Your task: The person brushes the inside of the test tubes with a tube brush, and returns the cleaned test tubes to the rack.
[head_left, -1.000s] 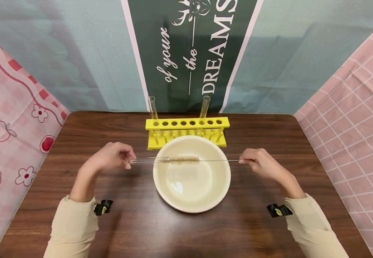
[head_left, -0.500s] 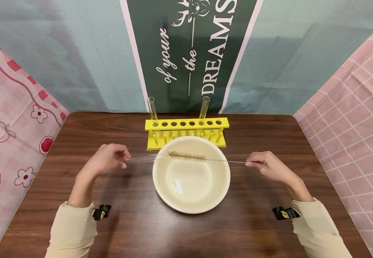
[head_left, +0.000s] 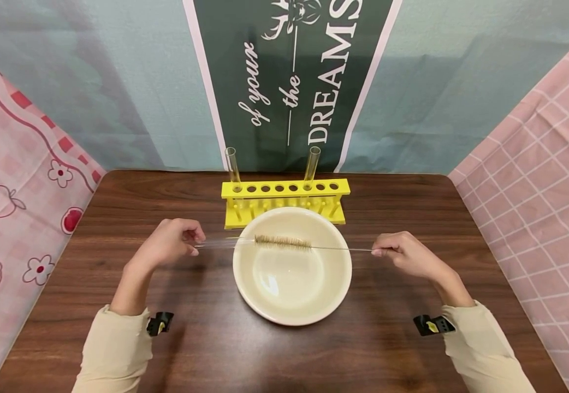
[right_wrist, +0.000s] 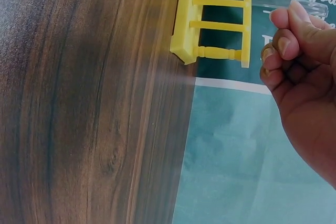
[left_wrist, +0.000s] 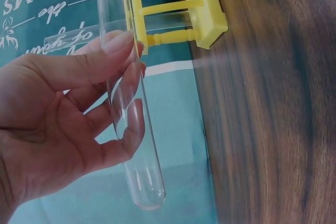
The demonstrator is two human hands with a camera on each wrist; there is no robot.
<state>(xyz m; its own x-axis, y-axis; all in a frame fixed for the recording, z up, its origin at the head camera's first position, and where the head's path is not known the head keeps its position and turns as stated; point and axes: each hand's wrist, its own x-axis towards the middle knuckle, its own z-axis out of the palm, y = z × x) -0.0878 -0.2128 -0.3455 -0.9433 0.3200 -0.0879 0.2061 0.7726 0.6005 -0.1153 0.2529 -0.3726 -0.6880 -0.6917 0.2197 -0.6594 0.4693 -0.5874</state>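
So the left hand point(head_left: 169, 243) had a clear test tube point(head_left: 223, 244), fingers curled round it and thumb pressed against the glass; the tube lay roughly level, and its rounded closed end poked out past the hand in the left wrist view; its other end reached over the left rim of a cream bowl point(head_left: 289, 286). The right hand point(head_left: 407, 255) was pinching the thin twisted-wire handle point(head_left: 341, 249) of a bristle brush point(head_left: 283, 242) between thumb and fingertips; the other fingers were bent in toward the palm. The brush's tan bristles were over the back half of the bowl, pretty much in line with the tube; their left end was right at the tube's mouth, though honestly I couldn't tell whether the tip was inside or just outside.

The bowl sat on a dark wood-grain table point(head_left: 215, 349), between the two hands; right behind it was a yellow rack point(head_left: 279, 189), its lower front partly hidden by the bowl rim; one tube point(head_left: 233, 168) stood in the leftmost hole and a second tube point(head_left: 312, 166) stood further right, both leaning a bit; a dark green banner point(head_left: 272, 139) with white lettering hung at the back.
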